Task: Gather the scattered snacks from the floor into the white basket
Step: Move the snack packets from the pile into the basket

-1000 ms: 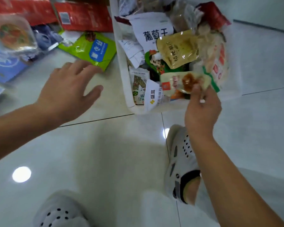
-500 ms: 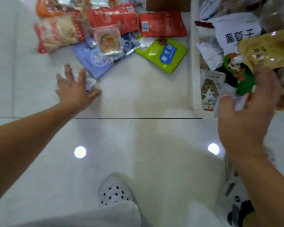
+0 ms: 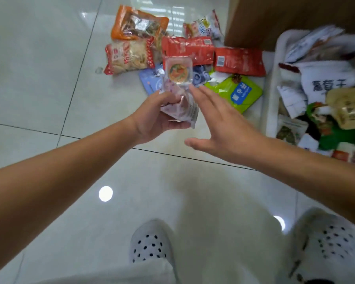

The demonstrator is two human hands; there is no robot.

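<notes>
Glossy white-tiled floor (image 3: 39, 78), dark grout lines (image 3: 29, 129); left hand (image 3: 154, 119) holds a pale packet (image 3: 182, 111)

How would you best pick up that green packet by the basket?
Pinch the green packet by its near corner, coming from above on the person's side. It lies flat, with a red packet crowding its far edge and the white basket close beside it.

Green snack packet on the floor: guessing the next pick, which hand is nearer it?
Right. The right hand, open, hovers at the green packet's left edge; the left hand is farther left, gripping a pale purple packet.
</notes>
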